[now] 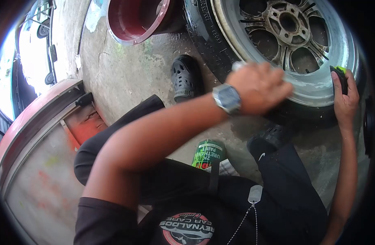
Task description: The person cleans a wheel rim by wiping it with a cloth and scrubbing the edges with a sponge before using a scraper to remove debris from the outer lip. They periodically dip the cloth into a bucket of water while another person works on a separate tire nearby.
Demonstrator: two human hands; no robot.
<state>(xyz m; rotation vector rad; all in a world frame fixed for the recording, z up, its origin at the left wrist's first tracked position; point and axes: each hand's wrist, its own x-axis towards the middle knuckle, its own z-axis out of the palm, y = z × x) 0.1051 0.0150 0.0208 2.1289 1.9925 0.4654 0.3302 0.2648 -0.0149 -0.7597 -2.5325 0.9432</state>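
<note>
My left hand [259, 87], with a watch on the wrist, is closed and smeared by motion in front of the wheel's lower left rim. A bit of something white [237, 65] shows at its edge; what the fingers hold is hidden. At the right, my right hand [346, 96] grips a small black and lime-green object [338, 77] against the rim's edge. The wheel [314, 87] has a pale, scuffed silver lip and dirty brown-stained spokes [287, 51]. Around the rim runs a black tire [210, 45].
A dark red bucket [128, 24] stands left of the tire on stained concrete [132, 65]. Near my legs is a green paint can [209, 153]. A paint-marked vehicle panel [44, 163] lies at the left. My shoe [185, 77] rests between bucket and tire.
</note>
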